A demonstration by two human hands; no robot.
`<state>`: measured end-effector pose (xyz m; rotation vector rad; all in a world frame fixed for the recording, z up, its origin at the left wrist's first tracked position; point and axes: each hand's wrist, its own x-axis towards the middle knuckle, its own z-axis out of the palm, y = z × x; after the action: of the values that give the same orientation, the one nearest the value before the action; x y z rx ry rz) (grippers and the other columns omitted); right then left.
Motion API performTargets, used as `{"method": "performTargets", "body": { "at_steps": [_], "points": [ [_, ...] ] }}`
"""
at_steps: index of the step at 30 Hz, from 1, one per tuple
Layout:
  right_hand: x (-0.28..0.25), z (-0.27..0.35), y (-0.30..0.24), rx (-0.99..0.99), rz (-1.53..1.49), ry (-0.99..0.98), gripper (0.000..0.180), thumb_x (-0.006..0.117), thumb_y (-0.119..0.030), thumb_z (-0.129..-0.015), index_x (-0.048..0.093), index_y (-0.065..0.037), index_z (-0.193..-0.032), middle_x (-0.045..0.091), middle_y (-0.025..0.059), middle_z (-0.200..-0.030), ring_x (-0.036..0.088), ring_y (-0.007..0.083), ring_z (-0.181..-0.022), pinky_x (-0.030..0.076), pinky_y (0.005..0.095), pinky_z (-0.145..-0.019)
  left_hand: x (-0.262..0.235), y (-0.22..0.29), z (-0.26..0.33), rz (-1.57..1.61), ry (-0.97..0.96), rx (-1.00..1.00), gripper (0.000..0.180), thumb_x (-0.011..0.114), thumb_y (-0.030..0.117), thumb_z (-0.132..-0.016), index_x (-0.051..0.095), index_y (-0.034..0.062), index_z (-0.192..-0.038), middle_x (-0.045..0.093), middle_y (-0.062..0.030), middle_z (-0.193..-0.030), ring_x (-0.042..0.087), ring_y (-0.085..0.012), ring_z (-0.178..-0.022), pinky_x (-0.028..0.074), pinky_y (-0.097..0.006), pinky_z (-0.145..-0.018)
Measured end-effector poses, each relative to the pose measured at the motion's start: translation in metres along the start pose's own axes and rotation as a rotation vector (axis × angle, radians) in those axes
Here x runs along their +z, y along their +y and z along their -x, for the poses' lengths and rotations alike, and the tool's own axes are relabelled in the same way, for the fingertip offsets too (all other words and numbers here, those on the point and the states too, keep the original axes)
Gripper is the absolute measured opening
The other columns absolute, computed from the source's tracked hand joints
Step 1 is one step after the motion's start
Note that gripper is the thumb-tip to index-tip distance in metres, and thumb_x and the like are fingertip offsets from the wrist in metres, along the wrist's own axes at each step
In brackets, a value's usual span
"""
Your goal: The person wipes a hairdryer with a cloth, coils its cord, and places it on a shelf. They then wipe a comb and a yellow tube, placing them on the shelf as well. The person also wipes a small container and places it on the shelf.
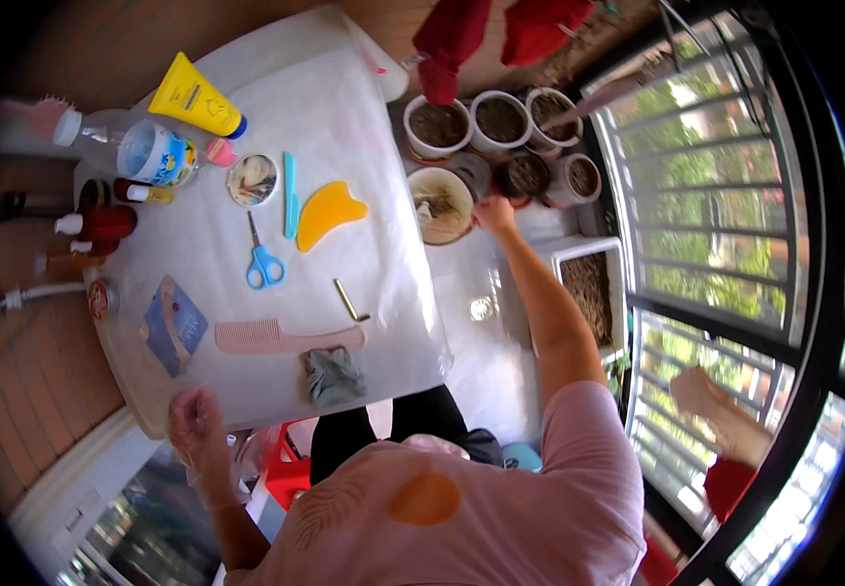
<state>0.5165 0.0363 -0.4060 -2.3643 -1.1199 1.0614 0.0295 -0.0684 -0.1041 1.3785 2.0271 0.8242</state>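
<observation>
My right hand (494, 212) reaches far forward to the floor pots and closes on the right rim of a beige bowl (436, 227) that holds pale scraps. A dark pot (524, 176) sits just beyond the hand. My left hand (197, 420) rests on the near edge of the white-covered table (344, 117), fingers loosely spread, holding nothing. Closest to it are a pink comb (286, 338), a grey-green cloth (333, 376) and a blue card package (173, 323).
On the table lie blue scissors (264, 260), an orange curved scraper (330, 213), a teal comb (290, 182), a yellow tube (194, 98), a round tin (253, 180) and bottles (145, 151). Soil-filled pots (439, 125) and a white planter (593, 283) stand by the window grille.
</observation>
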Motion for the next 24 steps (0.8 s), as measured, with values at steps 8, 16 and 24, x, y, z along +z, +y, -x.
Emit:
{"method": "performTargets", "body": {
  "at_steps": [8, 16, 24],
  "points": [
    [0.064, -0.054, 0.019, 0.057, 0.307, 0.133, 0.025, 0.054, -0.019, -0.075, 0.064, 0.0, -0.088, 0.063, 0.0211, -0.089, 0.061, 0.0344, -0.09, 0.05, 0.041, -0.077, 0.017, 0.028, 0.03, -0.351, 0.124, 0.011, 0.011, 0.058, 0.01, -0.082, 0.058, 0.0009, -0.087, 0.058, -0.0127, -0.08, 0.056, -0.0224, -0.069, 0.045, -0.033, -0.064],
    [0.042, -0.052, -0.014, -0.059, 0.483, -0.16, 0.03, 0.053, -0.019, -0.078, 0.063, -0.017, -0.106, 0.059, 0.0155, -0.111, 0.056, 0.0327, -0.103, 0.047, 0.0422, -0.084, 0.014, 0.039, 0.037, -0.331, 0.133, -0.118, 0.013, 0.06, 0.012, -0.08, 0.058, 0.0013, -0.087, 0.06, -0.0126, -0.078, 0.057, -0.0247, -0.07, 0.046, -0.034, -0.066],
    [0.005, 0.0, -0.039, -0.453, 0.132, 0.064, 0.023, 0.06, -0.012, -0.072, 0.065, -0.002, -0.092, 0.066, 0.014, -0.08, 0.064, 0.0233, -0.076, 0.05, 0.0315, -0.07, -0.037, 0.036, 0.041, -0.227, 0.176, -0.077, 0.014, 0.059, 0.013, -0.082, 0.057, 0.0015, -0.089, 0.059, -0.0131, -0.08, 0.057, -0.0252, -0.071, 0.045, -0.036, -0.067]
  ]
}}
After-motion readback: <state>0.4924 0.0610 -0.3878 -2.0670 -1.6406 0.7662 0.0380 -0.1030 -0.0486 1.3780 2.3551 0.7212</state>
